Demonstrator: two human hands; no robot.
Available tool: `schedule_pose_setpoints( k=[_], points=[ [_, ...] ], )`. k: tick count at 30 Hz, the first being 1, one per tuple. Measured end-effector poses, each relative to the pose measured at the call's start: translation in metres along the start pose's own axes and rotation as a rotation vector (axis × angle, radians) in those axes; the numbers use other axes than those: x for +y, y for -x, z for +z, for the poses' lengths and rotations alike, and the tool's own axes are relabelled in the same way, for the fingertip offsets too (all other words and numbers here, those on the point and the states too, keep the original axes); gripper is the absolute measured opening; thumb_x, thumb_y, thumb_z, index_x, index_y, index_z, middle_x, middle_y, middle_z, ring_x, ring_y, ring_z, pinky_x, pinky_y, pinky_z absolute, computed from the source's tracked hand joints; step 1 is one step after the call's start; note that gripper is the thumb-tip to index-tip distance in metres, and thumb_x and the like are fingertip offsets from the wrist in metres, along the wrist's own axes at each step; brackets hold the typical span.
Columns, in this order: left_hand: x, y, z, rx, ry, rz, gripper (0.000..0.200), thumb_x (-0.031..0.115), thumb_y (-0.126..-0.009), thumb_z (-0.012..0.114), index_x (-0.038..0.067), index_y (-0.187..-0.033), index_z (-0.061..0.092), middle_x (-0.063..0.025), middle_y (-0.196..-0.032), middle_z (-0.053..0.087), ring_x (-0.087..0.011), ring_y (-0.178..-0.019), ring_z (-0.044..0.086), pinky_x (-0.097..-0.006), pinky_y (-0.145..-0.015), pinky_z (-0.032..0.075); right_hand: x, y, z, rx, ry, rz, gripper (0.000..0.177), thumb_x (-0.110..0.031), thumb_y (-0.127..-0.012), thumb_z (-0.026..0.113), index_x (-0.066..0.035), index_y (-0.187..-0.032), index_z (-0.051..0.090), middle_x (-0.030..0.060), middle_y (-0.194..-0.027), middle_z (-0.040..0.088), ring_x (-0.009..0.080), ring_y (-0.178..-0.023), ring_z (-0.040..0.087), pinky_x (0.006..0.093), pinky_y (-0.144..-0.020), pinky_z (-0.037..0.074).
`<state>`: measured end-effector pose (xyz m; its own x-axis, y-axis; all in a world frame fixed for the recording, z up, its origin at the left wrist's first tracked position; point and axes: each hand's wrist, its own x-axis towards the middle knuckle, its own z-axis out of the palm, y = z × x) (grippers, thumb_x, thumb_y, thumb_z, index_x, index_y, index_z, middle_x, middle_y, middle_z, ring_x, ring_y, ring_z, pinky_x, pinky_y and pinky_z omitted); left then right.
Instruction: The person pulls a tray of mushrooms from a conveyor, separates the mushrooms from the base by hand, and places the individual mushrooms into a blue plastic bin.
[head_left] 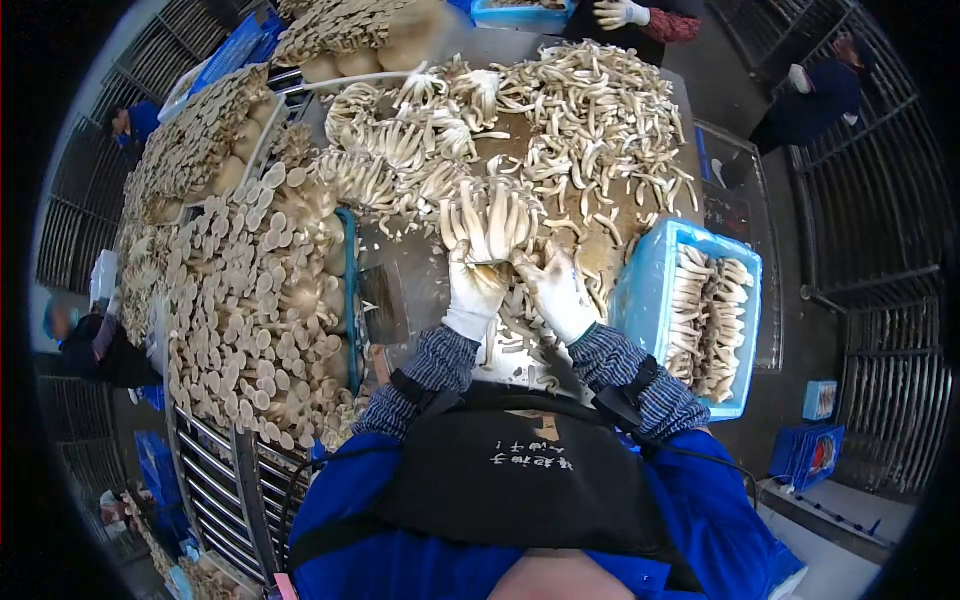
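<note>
In white gloves, both my hands meet at the near side of the work table, in the middle of the head view. My left hand (475, 287) is closed at the base of a mushroom cluster (490, 218), whose long pale stems fan away from me. Close beside it, my right hand (556, 290) has its fingers curled in at the same base; what they pinch I cannot tell. A thin dark edge shows between the two hands, partly hidden by the fingers. Loose mushroom stems and trimmings lie just below and around the hands.
A pile of separated mushrooms (610, 110) covers the table's far right. Uncut clusters (400, 140) lie far left. A large stack of mushroom caps (250, 300) stands left, behind a teal edge (350, 300). A blue foam box (640, 290) holds mushroom rows on the right. Several other people work around.
</note>
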<state>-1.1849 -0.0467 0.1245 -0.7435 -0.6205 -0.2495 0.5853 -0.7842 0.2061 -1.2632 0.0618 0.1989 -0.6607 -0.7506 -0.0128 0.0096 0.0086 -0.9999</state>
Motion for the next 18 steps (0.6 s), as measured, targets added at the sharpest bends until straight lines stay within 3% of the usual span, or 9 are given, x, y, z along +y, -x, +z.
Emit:
schedule_pose_setpoints(
  k=[1, 3, 5, 7, 9, 11, 15, 16, 18],
  points=[
    [0.003, 0.003, 0.004, 0.007, -0.001, 0.001, 0.054, 0.041, -0.099, 0.038, 0.013, -0.146, 0.042, -0.0075, -0.144, 0.051, -0.0249, -0.125, 0.055, -0.0407, -0.093, 0.052, 0.001, 0.001, 0.0, 0.007, -0.038, -0.05, 0.022, -0.008, -0.092, 0.062, 0.003, -0.11, 0.057, 0.0076, -0.096, 0.063, 0.0131, -0.089, 0.057, 0.0267, -0.083, 0.046],
    [0.01, 0.009, 0.013, -0.145, -0.018, -0.013, 0.056, 0.046, -0.097, 0.042, 0.018, -0.146, 0.043, -0.0027, -0.144, 0.053, -0.0212, -0.125, 0.055, -0.0369, -0.083, 0.057, 0.011, 0.0, -0.006, -0.032, -0.189, 0.196, 0.021, -0.009, -0.093, 0.059, 0.004, -0.11, 0.057, 0.0056, -0.095, 0.063, 0.008, -0.074, 0.055, 0.0223, -0.068, 0.046],
    [0.016, 0.005, 0.001, -0.156, -0.053, -0.058, 0.059, 0.051, -0.095, 0.044, 0.021, -0.145, 0.044, 0.0002, -0.142, 0.054, -0.0173, -0.125, 0.056, -0.0334, -0.077, 0.059, 0.019, -0.002, -0.006, 0.115, -0.357, 0.164, 0.025, -0.012, -0.093, 0.06, 0.004, -0.112, 0.059, 0.0052, -0.093, 0.063, 0.0053, -0.067, 0.051, 0.0203, -0.06, 0.043],
    [0.018, 0.003, -0.006, -0.125, 0.029, -0.071, 0.066, 0.05, -0.087, 0.056, 0.017, -0.144, 0.047, -0.0027, -0.139, 0.057, -0.0224, -0.122, 0.059, -0.0338, -0.078, 0.06, 0.021, -0.006, -0.013, 0.106, -0.255, 0.19, 0.029, -0.014, -0.092, 0.061, 0.005, -0.115, 0.058, 0.0068, -0.094, 0.064, 0.008, -0.071, 0.054, 0.0225, -0.064, 0.045],
    [0.017, 0.001, -0.007, -0.135, 0.017, -0.076, 0.067, 0.05, -0.086, 0.059, 0.017, -0.143, 0.049, -0.0031, -0.139, 0.058, -0.0224, -0.121, 0.059, -0.0371, -0.082, 0.058, 0.018, -0.013, -0.014, 0.1, -0.15, 0.212, 0.034, -0.016, -0.092, 0.063, 0.005, -0.118, 0.058, 0.0083, -0.095, 0.064, 0.0108, -0.075, 0.057, 0.0248, -0.067, 0.047],
    [0.013, 0.007, 0.001, -0.127, 0.028, -0.112, 0.069, 0.049, -0.085, 0.06, 0.017, -0.145, 0.047, -0.0039, -0.141, 0.056, -0.0223, -0.123, 0.058, -0.0386, -0.086, 0.056, 0.017, -0.016, -0.01, 0.055, 0.192, -0.117, 0.043, -0.02, -0.091, 0.065, 0.006, -0.124, 0.054, 0.0117, -0.099, 0.065, 0.0174, -0.086, 0.06, 0.0311, -0.076, 0.05],
    [0.012, 0.007, 0.012, -0.096, 0.004, -0.061, 0.064, 0.047, -0.086, 0.057, 0.017, -0.142, 0.05, -0.003, -0.138, 0.058, -0.0211, -0.122, 0.058, -0.0395, -0.092, 0.053, 0.008, -0.014, -0.017, -0.051, 0.212, 0.055, 0.04, -0.017, -0.09, 0.065, 0.006, -0.12, 0.055, 0.0137, -0.099, 0.065, 0.02, -0.093, 0.062, 0.0333, -0.082, 0.05],
    [0.011, 0.004, 0.003, -0.09, 0.012, -0.051, 0.063, 0.049, -0.086, 0.055, 0.017, -0.141, 0.052, -0.0024, -0.139, 0.058, -0.0212, -0.125, 0.056, -0.0387, -0.098, 0.05, 0.017, -0.013, -0.017, -0.049, 0.21, 0.057, 0.04, -0.017, -0.09, 0.065, 0.006, -0.12, 0.055, 0.0137, -0.099, 0.065, 0.02, -0.093, 0.062, 0.0333, -0.082, 0.05],
    [0.013, -0.002, -0.015, -0.127, 0.076, -0.091, 0.063, 0.048, -0.086, 0.054, 0.017, -0.141, 0.052, -0.0026, -0.14, 0.057, -0.0215, -0.127, 0.054, -0.0381, -0.102, 0.047, 0.04, -0.009, -0.018, -0.022, -0.146, 0.107, 0.034, -0.014, -0.09, 0.062, 0.005, -0.118, 0.055, 0.013, -0.099, 0.065, 0.0179, -0.092, 0.061, 0.0316, -0.081, 0.05]
  ],
)
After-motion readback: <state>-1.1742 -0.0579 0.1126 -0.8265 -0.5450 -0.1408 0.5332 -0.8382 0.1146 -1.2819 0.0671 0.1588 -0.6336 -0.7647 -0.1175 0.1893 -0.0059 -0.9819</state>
